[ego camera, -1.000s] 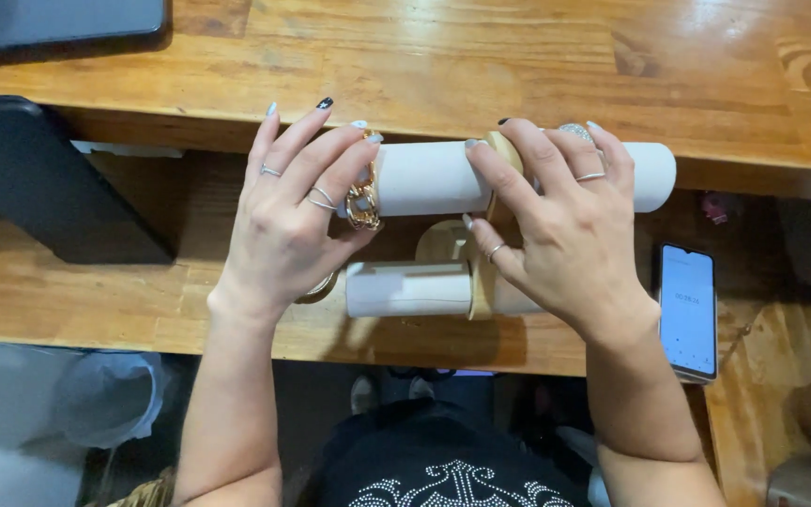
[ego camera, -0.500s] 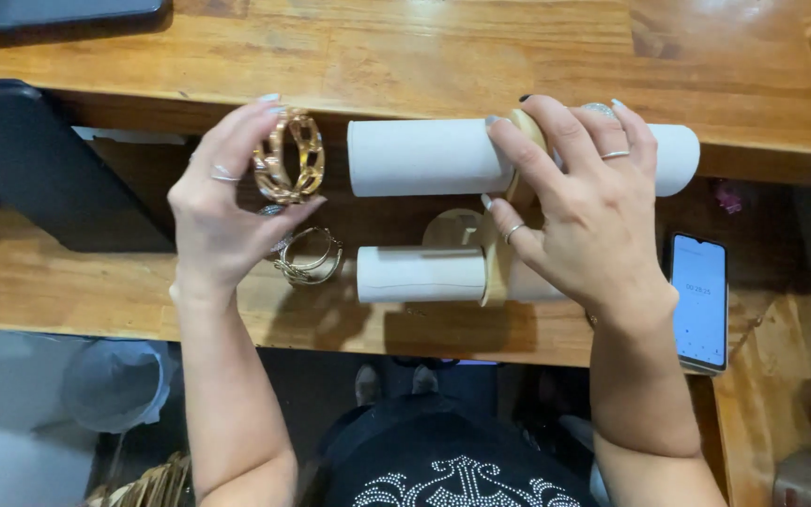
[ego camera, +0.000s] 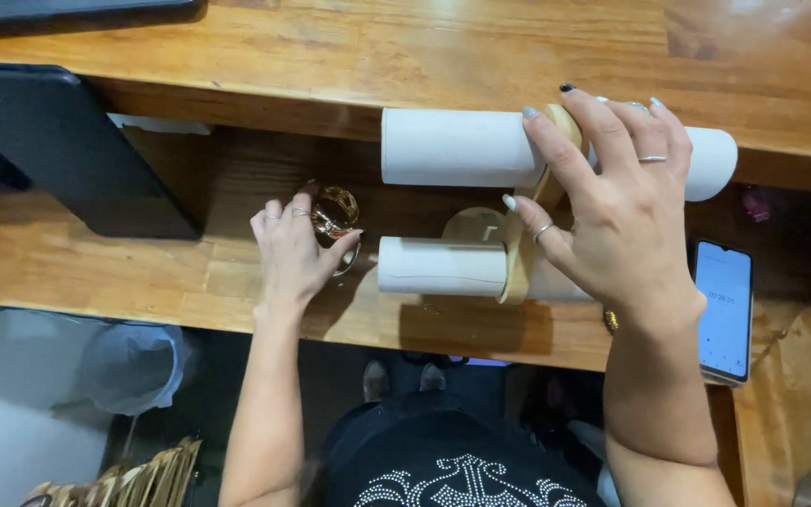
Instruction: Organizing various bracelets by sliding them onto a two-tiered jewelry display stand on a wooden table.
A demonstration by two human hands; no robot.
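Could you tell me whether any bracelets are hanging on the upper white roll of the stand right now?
No, the upper white roll is bare; the gold bracelets lie on the wooden table under the left hand.

Quick headcount of what's sitting on the worktop (ego camera: 96, 272)

I'm counting two white padded rolls, upper (ego camera: 452, 147) and lower (ego camera: 438, 266), on one wooden stand (ego camera: 523, 253), two gold bangles (ego camera: 335, 211) by the left hand (ego camera: 295, 252), one phone (ego camera: 725, 310), one dark tablet (ego camera: 68, 141), and two hands showing, the right hand (ego camera: 617, 211) included.
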